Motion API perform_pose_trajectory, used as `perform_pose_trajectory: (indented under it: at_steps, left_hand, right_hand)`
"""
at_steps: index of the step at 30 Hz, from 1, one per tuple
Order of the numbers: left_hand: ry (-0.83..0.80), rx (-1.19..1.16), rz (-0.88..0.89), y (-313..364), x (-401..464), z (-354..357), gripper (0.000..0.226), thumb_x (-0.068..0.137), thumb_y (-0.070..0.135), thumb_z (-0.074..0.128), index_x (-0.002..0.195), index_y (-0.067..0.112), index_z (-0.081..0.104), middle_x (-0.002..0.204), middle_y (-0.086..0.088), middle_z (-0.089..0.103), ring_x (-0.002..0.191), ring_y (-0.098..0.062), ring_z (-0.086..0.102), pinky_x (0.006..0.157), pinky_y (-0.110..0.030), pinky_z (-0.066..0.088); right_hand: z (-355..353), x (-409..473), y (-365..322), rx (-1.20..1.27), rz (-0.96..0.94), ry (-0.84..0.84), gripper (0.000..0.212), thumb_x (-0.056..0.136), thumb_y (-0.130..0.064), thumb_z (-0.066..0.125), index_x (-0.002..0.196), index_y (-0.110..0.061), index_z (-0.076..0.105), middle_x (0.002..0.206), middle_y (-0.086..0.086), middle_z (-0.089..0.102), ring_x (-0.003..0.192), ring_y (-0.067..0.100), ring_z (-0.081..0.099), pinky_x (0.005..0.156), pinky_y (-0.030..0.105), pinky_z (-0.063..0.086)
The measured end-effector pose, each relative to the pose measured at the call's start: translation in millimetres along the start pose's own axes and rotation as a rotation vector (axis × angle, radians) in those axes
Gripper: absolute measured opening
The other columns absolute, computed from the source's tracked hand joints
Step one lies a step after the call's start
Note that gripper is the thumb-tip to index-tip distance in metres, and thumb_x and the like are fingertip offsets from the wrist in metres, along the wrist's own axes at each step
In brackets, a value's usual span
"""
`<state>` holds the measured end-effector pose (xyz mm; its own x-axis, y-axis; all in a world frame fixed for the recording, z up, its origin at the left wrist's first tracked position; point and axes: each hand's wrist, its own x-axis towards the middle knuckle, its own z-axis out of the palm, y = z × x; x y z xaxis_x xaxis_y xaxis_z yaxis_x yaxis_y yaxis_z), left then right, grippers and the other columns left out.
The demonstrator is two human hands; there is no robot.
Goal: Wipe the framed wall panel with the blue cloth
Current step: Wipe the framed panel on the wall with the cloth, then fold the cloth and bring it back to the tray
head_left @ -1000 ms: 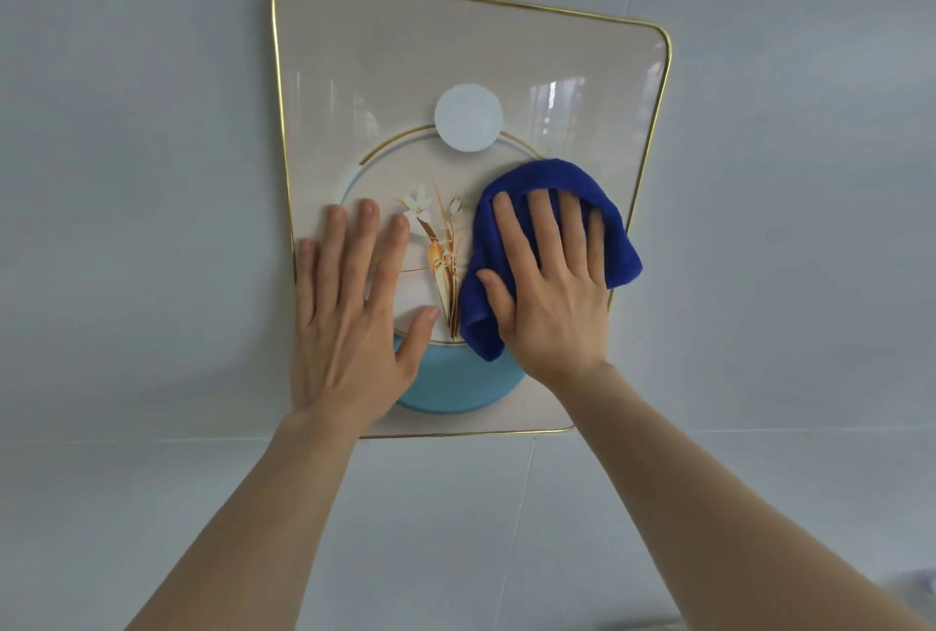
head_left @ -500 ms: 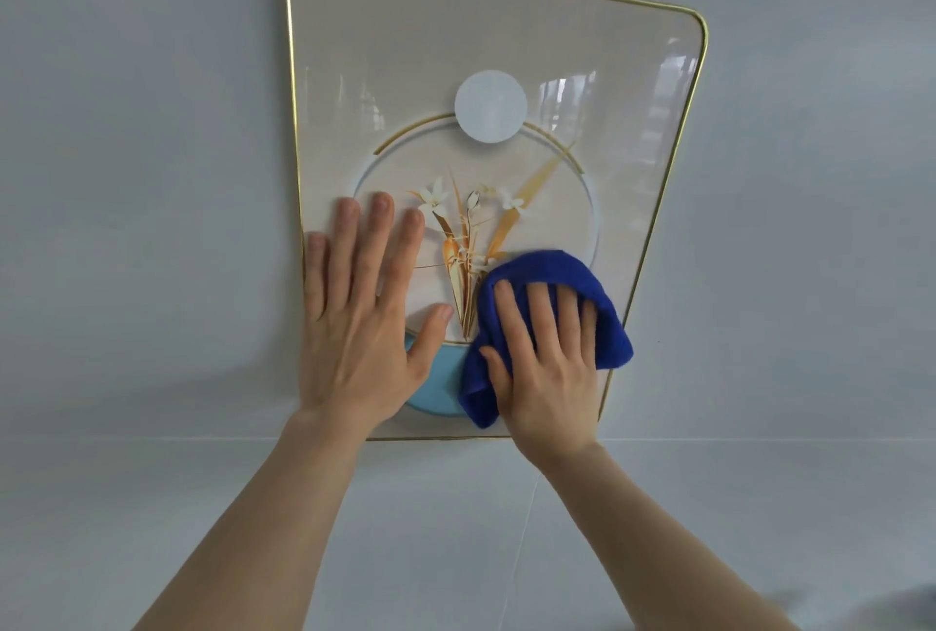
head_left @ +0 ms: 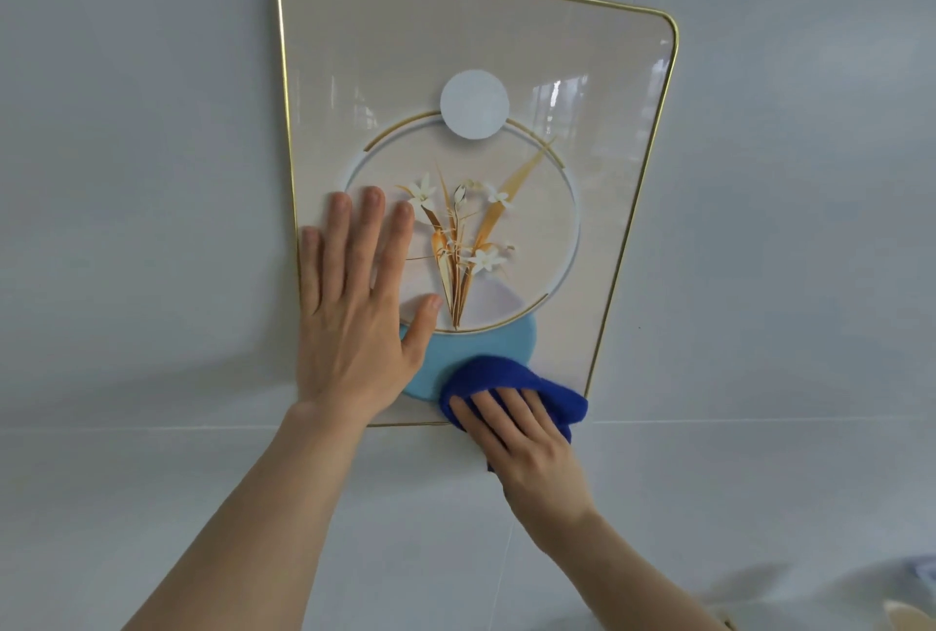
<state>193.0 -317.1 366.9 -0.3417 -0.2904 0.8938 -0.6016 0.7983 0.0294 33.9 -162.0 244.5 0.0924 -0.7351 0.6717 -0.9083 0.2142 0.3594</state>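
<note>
The framed wall panel (head_left: 456, 32) hangs on a pale grey wall. It is cream with a thin gold rim, a white disc, a ring with flowers and a light blue disc low down. My left hand (head_left: 354, 306) lies flat on its lower left part, fingers spread. My right hand (head_left: 521, 433) presses the blue cloth (head_left: 506, 374) against the panel's bottom edge, right of centre. The cloth bunches above my fingertips and covers the lower right part of the blue disc and the bottom rim there.
Grey wall tiles (head_left: 152, 123) surround the panel, with a horizontal joint (head_left: 152, 428) level with its bottom edge. Part of a pale object (head_left: 911, 615) shows in the bottom right corner.
My right hand has slid the blue cloth down from the panel's middle right to its bottom edge. My left hand has stayed flat on the lower left part.
</note>
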Motion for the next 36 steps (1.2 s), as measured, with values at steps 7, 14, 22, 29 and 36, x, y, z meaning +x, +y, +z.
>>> perform_pose_trajectory:
  at_steps: [7, 14, 22, 29, 36]
  left_hand:
    - [-0.068, -0.007, 0.009, 3, -4, -21, 0.079, 0.101, 0.049, 0.042, 0.165, 0.019, 0.007, 0.174, -0.009, 0.004, 0.161, -0.032, 0.0, 0.13, -0.055, 0.005]
    - [-0.11, -0.143, 0.053, 8, -36, -41, 0.064, 0.096, 0.039, 0.052, 0.156, 0.018, 0.038, 0.166, -0.008, 0.032, 0.157, -0.033, 0.024, 0.128, -0.054, 0.018]
    - [-0.525, -0.34, -0.011, 26, -78, -67, 0.049, 0.09, 0.039, 0.062, 0.137, 0.027, 0.056, 0.136, 0.009, 0.062, 0.131, -0.018, 0.054, 0.112, -0.033, 0.039]
    - [-0.934, -0.459, -0.095, 41, -100, -86, 0.072, 0.087, 0.049, 0.072, 0.149, 0.048, 0.036, 0.157, 0.022, 0.042, 0.144, -0.009, 0.041, 0.115, -0.033, 0.04]
    - [-0.899, -0.67, -0.204, 41, -86, -102, 0.009, 0.088, 0.043, 0.068, 0.094, 0.04, 0.062, 0.092, 0.016, 0.07, 0.09, -0.012, 0.065, 0.084, -0.041, 0.057]
  right_hand:
    - [-20, -23, -20, 0.067, 0.015, -0.184, 0.077, 0.065, 0.01, 0.048, 0.138, -0.01, 0.062, 0.139, 0.006, 0.063, 0.128, 0.03, 0.061, 0.112, 0.044, 0.044]
    - [-45, -32, -27, 0.274, 0.222, -0.349, 0.067, 0.047, 0.001, 0.086, 0.11, -0.02, 0.072, 0.112, -0.003, 0.068, 0.087, 0.022, 0.071, 0.061, 0.028, 0.058]
    - [-94, -17, -23, 0.611, 0.623, -0.425, 0.035, 0.079, -0.011, 0.071, 0.11, -0.022, 0.059, 0.113, -0.004, 0.048, 0.087, 0.022, 0.058, 0.075, 0.033, 0.051]
    - [-139, 5, -15, 1.015, 0.902, -0.543, 0.055, 0.065, -0.017, 0.09, 0.108, -0.022, 0.056, 0.103, -0.001, 0.064, 0.088, 0.019, 0.065, 0.066, 0.026, 0.053]
    - [-172, 14, -7, 1.431, 0.929, -0.554, 0.034, 0.075, -0.008, 0.085, 0.105, -0.01, 0.068, 0.104, 0.017, 0.076, 0.089, 0.034, 0.073, 0.084, 0.046, 0.063]
